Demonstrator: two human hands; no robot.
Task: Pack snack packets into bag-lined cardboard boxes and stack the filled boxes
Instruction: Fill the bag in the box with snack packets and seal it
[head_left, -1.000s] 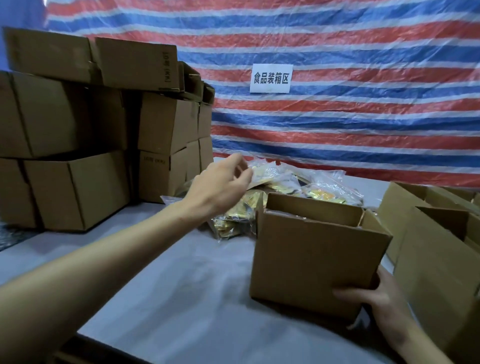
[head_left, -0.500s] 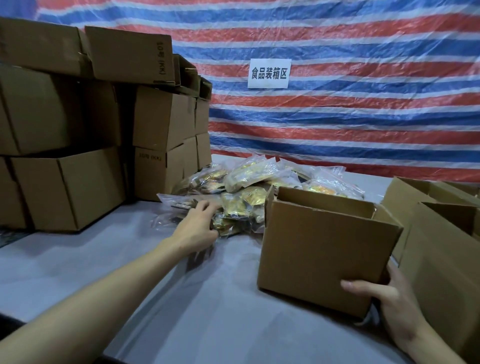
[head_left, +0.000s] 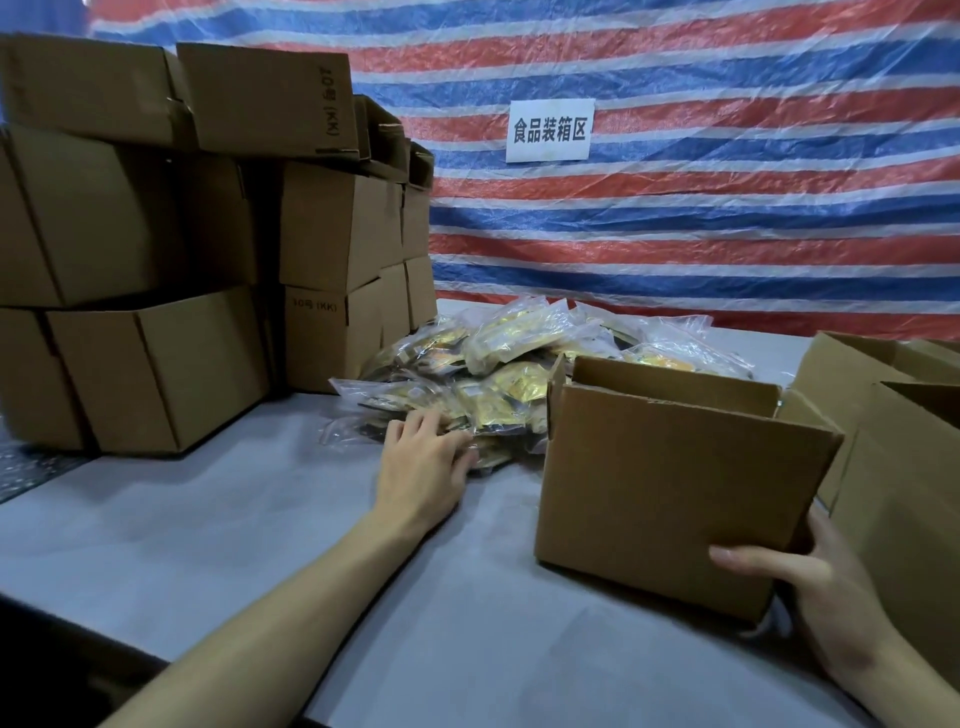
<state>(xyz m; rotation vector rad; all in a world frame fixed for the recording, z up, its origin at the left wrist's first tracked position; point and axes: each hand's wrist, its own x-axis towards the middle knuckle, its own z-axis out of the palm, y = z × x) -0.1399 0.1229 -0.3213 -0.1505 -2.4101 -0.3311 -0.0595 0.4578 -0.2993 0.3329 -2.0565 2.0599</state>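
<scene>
Cardboard crowds the grey table (head_left: 260, 519): stacked boxes (head_left: 156, 364) far left, open cartons (head_left: 909, 467) right. Between them the right hand (head_left: 826, 618) grips the open box (head_left: 670, 488) by its near-right corner, while the left hand (head_left: 423, 457) rests, fingers spread, on the snack packets (head_left: 519, 353) heaped just behind, before a striped tarp (head_left: 727, 234).

left hand (head_left: 423, 462): bare; slender fingers; back of the hand in view
left forearm (head_left: 291, 587): bare from the wrist to the frame's lower edge
right hand (head_left: 810, 587): bare; thumbnail short and plain
right forearm (head_left: 914, 696): bare; only a short stretch shows
</scene>
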